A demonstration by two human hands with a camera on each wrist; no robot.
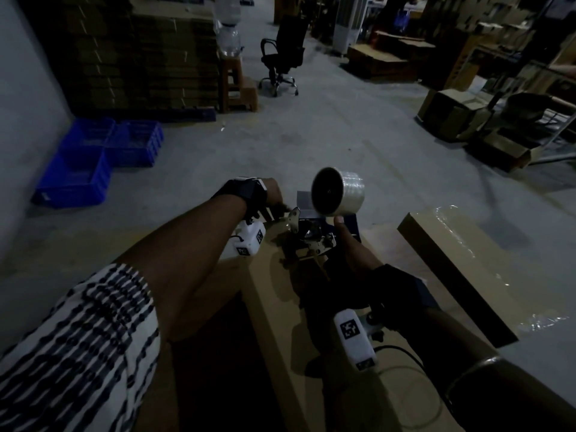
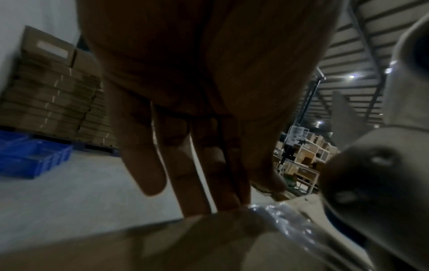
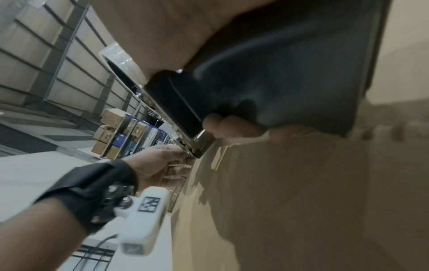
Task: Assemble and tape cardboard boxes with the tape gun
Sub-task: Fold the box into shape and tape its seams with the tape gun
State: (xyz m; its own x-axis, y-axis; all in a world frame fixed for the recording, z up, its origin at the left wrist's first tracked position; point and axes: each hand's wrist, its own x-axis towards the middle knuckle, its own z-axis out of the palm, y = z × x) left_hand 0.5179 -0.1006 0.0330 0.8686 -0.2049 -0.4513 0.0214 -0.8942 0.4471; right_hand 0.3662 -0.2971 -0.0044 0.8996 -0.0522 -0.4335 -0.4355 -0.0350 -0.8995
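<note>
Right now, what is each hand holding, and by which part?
The right hand grips the tape gun by its dark handle. The left hand holds nothing; its straight fingers press the tape end at the box edge.

Tape gun [image 1: 314,235] on box [image 1: 280,307], crates [image 1: 93,160] left.

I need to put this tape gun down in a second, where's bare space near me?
Bare floor lies ahead, between the blue crates and the taped box on your right. The box top under the tape gun is crowded by your left hand and right hand.
</note>
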